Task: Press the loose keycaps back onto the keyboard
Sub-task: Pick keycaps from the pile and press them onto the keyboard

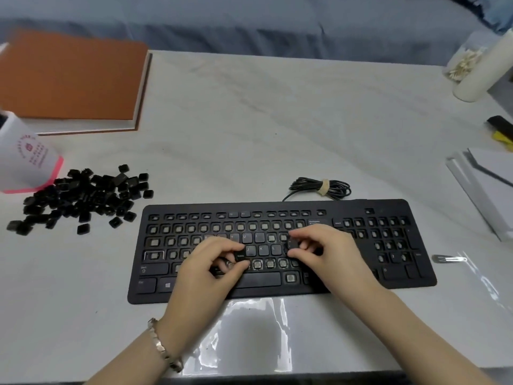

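Simultaneously pinched a keycap in left fingers and a second keycap in right fingers over the keyboard, right of the pile on the surface.

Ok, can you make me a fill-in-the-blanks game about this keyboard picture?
1. The pile of loose keycaps lies to the ____ of the keyboard.
2. The left hand pinches a black ____ over the keyboard.
3. The book at the table's far corner is ____.

Missing words: left; keycap; orange.
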Demonstrator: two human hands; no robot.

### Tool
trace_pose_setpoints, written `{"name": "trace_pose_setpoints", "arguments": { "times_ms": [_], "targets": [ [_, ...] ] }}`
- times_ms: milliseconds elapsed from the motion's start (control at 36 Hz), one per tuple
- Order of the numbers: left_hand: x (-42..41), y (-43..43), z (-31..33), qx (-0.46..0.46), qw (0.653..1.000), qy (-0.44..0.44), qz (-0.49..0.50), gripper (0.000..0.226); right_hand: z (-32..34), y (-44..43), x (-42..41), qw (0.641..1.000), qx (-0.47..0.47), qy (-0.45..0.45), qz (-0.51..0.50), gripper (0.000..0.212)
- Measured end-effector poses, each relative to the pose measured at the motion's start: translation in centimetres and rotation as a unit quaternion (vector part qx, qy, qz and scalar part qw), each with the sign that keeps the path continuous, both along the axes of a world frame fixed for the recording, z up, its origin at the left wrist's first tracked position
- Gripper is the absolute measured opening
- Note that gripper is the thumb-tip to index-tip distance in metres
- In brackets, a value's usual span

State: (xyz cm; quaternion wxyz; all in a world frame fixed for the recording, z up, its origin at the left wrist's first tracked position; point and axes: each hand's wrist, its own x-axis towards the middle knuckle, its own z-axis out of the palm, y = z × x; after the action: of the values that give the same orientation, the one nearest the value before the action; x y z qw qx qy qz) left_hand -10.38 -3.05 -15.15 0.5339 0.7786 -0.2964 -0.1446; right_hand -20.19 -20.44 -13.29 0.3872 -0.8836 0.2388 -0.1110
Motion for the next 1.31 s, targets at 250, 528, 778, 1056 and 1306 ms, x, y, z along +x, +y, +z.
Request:
{"name": "trace_pose_setpoints", "arguments": {
  "times_ms": [250,528,778,1056,1306],
  "targets": [
    [0.1,0.3,-0.5,-0.013,1.000,-0.012,0.000,0.031,-0.8,-0.5,0.3,0.999,0.005,0.025,0.026,0.020],
    [0.2,0.3,-0.8,-0.026,0.999,-0.018,0.007,0.030,-0.9,-0.7,0.5,0.999,0.018,0.027,0.022,0.021],
    [0.2,0.2,-0.9,-0.022,1.000,-0.012,0.013,0.031,-0.8,-0.7,0.8,0.999,0.002,0.048,0.013,0.021],
    [0.3,0.1,-0.6,-0.028,0.999,0.020,0.023,0.030,-1.8,1.2,-1.9,0.973,-0.215,0.007,0.089,0.033],
    [0.7,0.0,-0.4,-0.048,0.986,0.146,0.060,0.032,-2.3,1.7,-2.3,0.964,-0.251,0.002,0.082,0.036]
  ]
}}
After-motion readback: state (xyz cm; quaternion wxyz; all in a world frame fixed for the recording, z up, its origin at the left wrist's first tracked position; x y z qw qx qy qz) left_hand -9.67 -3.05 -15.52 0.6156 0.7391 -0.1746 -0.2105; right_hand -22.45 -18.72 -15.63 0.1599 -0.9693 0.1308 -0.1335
